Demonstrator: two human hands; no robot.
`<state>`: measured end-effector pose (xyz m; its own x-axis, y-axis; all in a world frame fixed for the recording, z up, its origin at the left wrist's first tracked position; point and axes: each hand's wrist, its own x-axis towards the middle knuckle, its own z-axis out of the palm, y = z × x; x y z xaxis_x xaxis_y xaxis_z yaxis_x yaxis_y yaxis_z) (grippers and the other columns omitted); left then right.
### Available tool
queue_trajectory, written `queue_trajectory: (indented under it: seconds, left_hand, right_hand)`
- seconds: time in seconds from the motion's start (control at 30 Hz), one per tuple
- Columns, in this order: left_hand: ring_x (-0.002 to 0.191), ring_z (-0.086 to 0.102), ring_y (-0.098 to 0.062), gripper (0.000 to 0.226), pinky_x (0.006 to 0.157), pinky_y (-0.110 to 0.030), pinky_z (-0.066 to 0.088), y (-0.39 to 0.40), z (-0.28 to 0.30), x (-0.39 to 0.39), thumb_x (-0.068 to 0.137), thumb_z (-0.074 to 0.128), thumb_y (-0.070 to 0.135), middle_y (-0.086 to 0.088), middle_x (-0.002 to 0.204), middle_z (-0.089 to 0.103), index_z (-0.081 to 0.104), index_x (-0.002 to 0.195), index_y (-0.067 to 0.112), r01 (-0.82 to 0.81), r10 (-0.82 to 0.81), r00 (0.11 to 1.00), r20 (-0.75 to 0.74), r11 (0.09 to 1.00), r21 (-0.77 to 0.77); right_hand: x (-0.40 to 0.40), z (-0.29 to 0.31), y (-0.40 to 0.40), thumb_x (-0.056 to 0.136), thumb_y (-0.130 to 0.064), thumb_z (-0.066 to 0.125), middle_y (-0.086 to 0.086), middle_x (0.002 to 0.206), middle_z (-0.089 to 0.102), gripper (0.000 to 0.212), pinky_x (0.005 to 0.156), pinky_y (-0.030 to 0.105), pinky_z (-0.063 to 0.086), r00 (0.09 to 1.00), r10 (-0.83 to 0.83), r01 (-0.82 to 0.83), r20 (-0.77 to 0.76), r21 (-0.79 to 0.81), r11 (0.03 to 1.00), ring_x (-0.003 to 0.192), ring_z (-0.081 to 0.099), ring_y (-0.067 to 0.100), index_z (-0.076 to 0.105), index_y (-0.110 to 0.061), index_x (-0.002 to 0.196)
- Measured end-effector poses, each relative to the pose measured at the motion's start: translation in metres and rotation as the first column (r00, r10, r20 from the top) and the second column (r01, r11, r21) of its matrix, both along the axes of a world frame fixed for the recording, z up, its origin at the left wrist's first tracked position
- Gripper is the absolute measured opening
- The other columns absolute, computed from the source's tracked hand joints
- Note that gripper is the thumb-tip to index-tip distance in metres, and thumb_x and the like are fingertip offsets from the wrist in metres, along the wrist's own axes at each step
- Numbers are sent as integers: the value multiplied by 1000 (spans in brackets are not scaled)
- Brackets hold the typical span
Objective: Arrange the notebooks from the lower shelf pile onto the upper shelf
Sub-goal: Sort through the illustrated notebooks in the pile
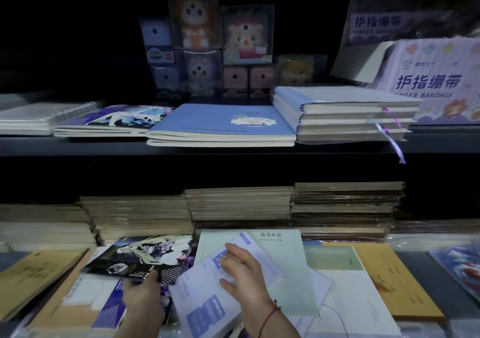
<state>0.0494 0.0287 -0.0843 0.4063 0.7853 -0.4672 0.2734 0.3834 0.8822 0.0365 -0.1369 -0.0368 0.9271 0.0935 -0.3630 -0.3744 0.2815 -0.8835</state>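
Sorting through the loose pile at the front edge of the lower shelf (pixel 415 259): left hand (pixel 141 293) gripping the near edge of a dark glossy notebook with pale anime artwork (pixel 140 258), tilted up off the heap; right hand (pixel 242 272) resting with fingers spread and relaxed on a white notebook with lilac-blue printed panels (pixel 207 293), the two hands just beside each other. Picking stage by the look of it, nothing yet lifted toward the upper shelf (pixel 233 149). Likely needed next: drawing the dark notebook clear and raising it to the matching purple-and-white stack (pixel 109 122) left of the flat blue notebooks (pixel 220 124) near the front edge.
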Motion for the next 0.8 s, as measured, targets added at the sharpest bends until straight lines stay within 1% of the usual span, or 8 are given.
queue_trajectory:
  seconds: [0.1, 0.17, 0.3, 0.4, 0.53, 0.63, 0.77, 0.8]
  left_hand:
    - [104, 59, -44, 50, 91, -50, 48, -2, 1, 0, 86, 68, 17, -29, 126, 55, 50, 132, 5, 0, 4, 997, -80, 998, 55]
    - [114, 52, -46, 55, 97, -52, 44, -2, 5, 1, 84, 70, 23, -29, 129, 52, 51, 132, 6, 9, -2, 991, -134, 999, 51]
    - [84, 61, -38, 30, 73, -43, 50, -5, 13, -1, 88, 59, 14, -27, 105, 65, 55, 112, -4, -12, 13, 999, -31, 1000, 13]
    - [78, 61, -39, 30, 63, -43, 49, -9, 20, -1, 87, 48, 2, -32, 104, 63, 51, 113, -12, -15, 17, 999, 34, 998, -60]
    - [101, 60, -48, 37, 87, -55, 49, -12, 36, 1, 86, 43, 5, -34, 116, 57, 47, 120, -10, -33, 41, 995, 95, 996, -85]
    - [96, 61, -40, 36, 89, -49, 51, -13, 55, 1, 89, 43, 7, -26, 115, 60, 48, 123, -4, -15, 38, 981, 190, 992, -123]
    - [72, 58, -33, 21, 50, -34, 56, -18, 77, -7, 94, 40, 4, -19, 89, 58, 50, 111, -2, 72, 9, 957, 292, 961, -267]
    - [74, 60, -35, 20, 55, -40, 59, -20, 82, -10, 93, 39, 3, -20, 89, 59, 50, 109, -1, 114, -19, 950, 310, 950, -292]
  right_hand:
    - [-1, -1, 4, 89, -7, 59, -2, 115, 58, 30, 89, 29, 48, 1000, 9, -9, 2, 2, 1000, 109, 57, 13, 62, -19, 116]
    - [-2, 0, 6, 89, -6, 58, 0, 116, 58, 30, 89, 30, 48, 1000, 15, -15, 5, -1, 1000, 108, 57, 14, 62, -19, 116]
    - [-4, 3, 9, 90, -8, 58, 4, 125, 56, 33, 94, 33, 48, 999, 33, -33, 22, -15, 999, 112, 56, 15, 60, -18, 122]
    - [-7, 8, 12, 91, -9, 57, 2, 126, 53, 33, 100, 36, 47, 998, 54, -53, 35, -26, 998, 116, 54, 17, 59, -18, 123]
    - [-11, 13, 9, 91, -9, 58, 1, 125, 55, 33, 100, 37, 48, 997, 63, -62, 47, -39, 997, 115, 55, 17, 59, -19, 122]
    - [-13, 18, 4, 89, -10, 60, 0, 123, 58, 32, 98, 37, 50, 996, 62, -59, 57, -65, 996, 109, 58, 15, 60, -23, 119]
    - [-15, 27, -3, 91, -13, 59, 3, 121, 57, 35, 93, 35, 51, 996, 63, -58, 62, -74, 996, 98, 59, 14, 55, -24, 124]
    - [-16, 30, -5, 93, -15, 58, 3, 117, 57, 35, 93, 35, 50, 996, 58, -54, 66, -67, 996, 95, 59, 14, 53, -23, 126]
